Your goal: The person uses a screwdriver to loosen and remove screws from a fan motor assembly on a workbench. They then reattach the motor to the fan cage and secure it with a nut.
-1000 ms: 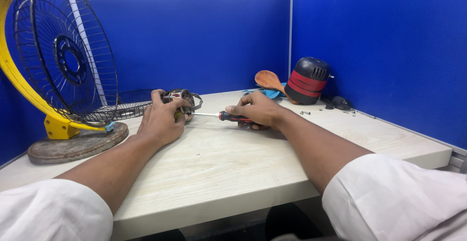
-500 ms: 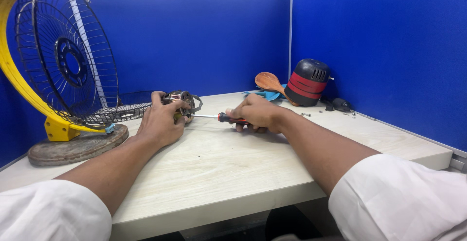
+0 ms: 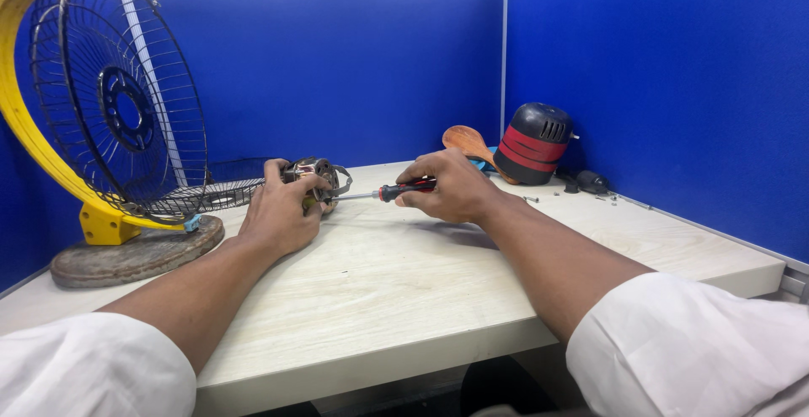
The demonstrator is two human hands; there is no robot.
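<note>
The small round metal fan motor (image 3: 316, 179), with copper-coloured windings showing and a thin wire loop about it, sits on the pale wood-grain table (image 3: 404, 274) near the far edge, just beside the black wire fan guard in its yellow ring (image 3: 101, 105). It looks dense and rigid — likely heavy for its size, with the windings the delicate part, so the outer metal shell seems the safest place to hold. The left hand (image 3: 278, 215) grips that shell, fingers curled round its near side. The right hand (image 3: 451, 188) is closed about the red-and-black handle of a screwdriver (image 3: 396, 190), whose slim shaft points at the motor — its tip seems to touch it.
</note>
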